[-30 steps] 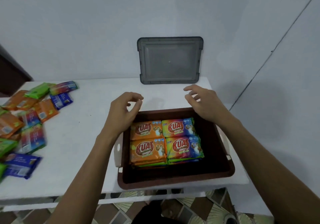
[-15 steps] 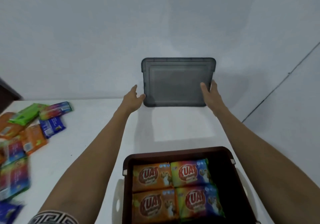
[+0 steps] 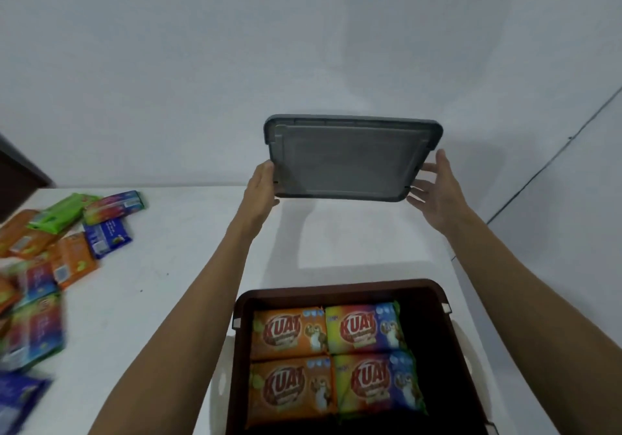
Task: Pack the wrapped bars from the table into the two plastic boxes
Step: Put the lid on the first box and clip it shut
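Now both hands (image 3: 261, 187) (image 3: 437, 192) hold the grey lid (image 3: 346, 162) aloft

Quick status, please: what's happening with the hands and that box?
Both hands, left and right, gripping grey lid. Brown box open, bars inside. Nothing blocking.

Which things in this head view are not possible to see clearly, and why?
- Brown box: near end cut off by the bottom edge.
- Loose bars at left: motion-blurred, some cropped by the left edge.
- Grey lid: the left hand covers its side edge.
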### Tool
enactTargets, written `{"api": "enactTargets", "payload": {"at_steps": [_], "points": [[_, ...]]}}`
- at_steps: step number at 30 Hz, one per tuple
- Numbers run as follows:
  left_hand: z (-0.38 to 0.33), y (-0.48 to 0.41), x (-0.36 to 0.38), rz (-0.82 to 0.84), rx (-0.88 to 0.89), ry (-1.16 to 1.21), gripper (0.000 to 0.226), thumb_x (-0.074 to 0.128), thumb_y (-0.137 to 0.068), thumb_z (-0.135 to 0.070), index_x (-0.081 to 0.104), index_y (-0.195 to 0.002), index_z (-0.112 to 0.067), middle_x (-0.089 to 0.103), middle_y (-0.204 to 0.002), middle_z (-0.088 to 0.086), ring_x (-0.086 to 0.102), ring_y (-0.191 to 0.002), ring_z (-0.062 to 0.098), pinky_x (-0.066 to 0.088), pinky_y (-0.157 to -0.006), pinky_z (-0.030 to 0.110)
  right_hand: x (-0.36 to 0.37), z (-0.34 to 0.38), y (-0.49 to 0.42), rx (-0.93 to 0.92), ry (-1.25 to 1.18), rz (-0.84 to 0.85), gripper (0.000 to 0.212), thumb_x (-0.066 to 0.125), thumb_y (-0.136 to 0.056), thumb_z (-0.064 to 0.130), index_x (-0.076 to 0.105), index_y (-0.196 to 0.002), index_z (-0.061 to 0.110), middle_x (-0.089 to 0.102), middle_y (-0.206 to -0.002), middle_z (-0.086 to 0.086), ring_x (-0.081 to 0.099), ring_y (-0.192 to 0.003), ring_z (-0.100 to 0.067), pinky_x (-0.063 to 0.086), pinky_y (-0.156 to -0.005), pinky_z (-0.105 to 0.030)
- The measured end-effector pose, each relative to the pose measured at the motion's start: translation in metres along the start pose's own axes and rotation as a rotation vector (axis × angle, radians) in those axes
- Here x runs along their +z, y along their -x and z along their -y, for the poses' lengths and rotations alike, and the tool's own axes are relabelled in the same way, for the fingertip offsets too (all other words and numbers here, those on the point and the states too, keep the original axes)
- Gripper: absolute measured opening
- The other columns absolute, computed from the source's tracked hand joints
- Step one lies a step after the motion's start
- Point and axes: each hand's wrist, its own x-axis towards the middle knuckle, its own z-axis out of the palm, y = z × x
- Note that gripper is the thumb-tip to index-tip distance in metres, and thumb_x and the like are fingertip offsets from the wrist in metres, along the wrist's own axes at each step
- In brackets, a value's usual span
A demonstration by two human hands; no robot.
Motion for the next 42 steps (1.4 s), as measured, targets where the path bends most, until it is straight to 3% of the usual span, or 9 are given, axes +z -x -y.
{"api": "enactTargets", "payload": {"at_steps": [7,10,12,18,22,26,30,35,42], "points": [[-0.009,0.091,-0.012,-0.095,-0.021,0.481,0.044,0.034,-0.105,-0.041,0.056,-0.124,-0.008,0.066,-0.119,0.008,0.07,-0.103,0.026,0.054,-0.087,0.032,-0.047,-0.004,0.067,0.089,-0.314,0.122,0.067,0.043,-0.099,0.05,0.04,-0.139,-0.003,0.051,-0.134,-0.018,0.052,-0.125,-0.03,0.044,-0.106,-0.037],[-0.006,0.126,-0.025,-0.086,-0.035,0.594,0.029,0.05,-0.1,-0.028,0.065,-0.103,-0.004,0.069,-0.104,0.008,0.071,-0.094,0.025,0.055,-0.079,0.028,-0.061,-0.006,0.101,0.061,-0.318,0.161,0.035,0.053,-0.097,0.028,0.056,-0.115,-0.001,0.063,-0.106,-0.012,0.066,-0.099,-0.023,0.053,-0.09,-0.03],[0.0,0.146,-0.032,-0.102,-0.02,0.54,0.024,0.059,-0.094,-0.013,0.066,-0.11,0.003,0.069,-0.104,0.01,0.067,-0.094,0.022,0.055,-0.077,0.026,-0.07,-0.009,0.122,0.041,-0.188,0.215,0.011,0.058,-0.091,0.011,0.063,-0.096,0.002,0.066,-0.087,-0.009,0.066,-0.076,-0.019,0.054,-0.07,-0.026],[0.012,0.208,-0.048,-0.087,0.0,0.302,0.033,0.063,-0.09,-0.004,0.064,-0.123,-0.005,0.071,-0.113,0.002,0.067,-0.098,0.015,0.057,-0.077,0.024,-0.083,-0.039,0.18,-0.123,0.17,0.154,0.031,0.059,-0.088,-0.007,0.064,-0.117,-0.001,0.069,-0.099,-0.009,0.065,-0.074,-0.011,0.054,-0.058,-0.018],[0.024,0.238,-0.06,-0.054,-0.036,0.255,0.042,0.067,-0.088,-0.006,0.06,-0.129,-0.012,0.069,-0.122,-0.001,0.068,-0.107,0.014,0.059,-0.079,0.027,-0.087,-0.061,0.214,-0.223,0.267,0.176,0.035,0.06,-0.086,-0.01,0.07,-0.112,0.01,0.068,-0.119,-0.003,0.066,-0.094,-0.009,0.053,-0.066,-0.014],[0.039,0.258,-0.052,-0.203,0.035,-0.101,0.036,0.075,-0.083,-0.012,0.066,-0.117,-0.022,0.069,-0.117,-0.01,0.069,-0.099,0.012,0.059,-0.076,0.035,-0.087,-0.076,0.239,-0.399,0.458,0.16,0.05,0.054,-0.087,-0.011,0.069,-0.099,0.035,0.068,-0.106,0.031,0.063,-0.1,0.012,0.051,-0.083,-0.009],[0.044,0.275,-0.034,-0.338,0.178,-0.439,0.032,0.067,-0.09,-0.021,0.064,-0.122,-0.025,0.065,-0.12,-0.012,0.065,-0.091,0.008,0.048,-0.069,0.015,-0.087,-0.095,0.243,-0.472,0.813,0.016,0.042,0.057,-0.09,0.002,0.064,-0.127,0.019,0.052,-0.144,0.008,0.053,-0.125,-0.011,0.041,-0.107,-0.027],[0.058,0.283,-0.037,-0.374,0.214,-0.7,0.037,0.061,-0.092,-0.032,0.055,-0.128,-0.033,0.066,-0.119,-0.001,0.058,-0.108,0.018,0.05,-0.077,0.035,-0.089,-0.101,0.247,-0.487,0.853,0.015,0.041,0.057,-0.091,0.006,0.063,-0.129,0.02,0.05,-0.145,0.004,0.048,-0.132,-0.018,0.039,-0.112,-0.043],[0.067,0.284,-0.044,-0.3,0.176,-0.613,0.039,0.063,-0.091,-0.039,0.059,-0.128,-0.027,0.064,-0.127,0.001,0.057,-0.117,0.025,0.051,-0.089,0.046,-0.096,-0.106,0.254,-0.445,0.859,-0.004,0.039,0.059,-0.092,0.013,0.062,-0.128,0.028,0.051,-0.144,-0.005,0.046,-0.133,-0.022,0.039,-0.11,-0.047]]}}
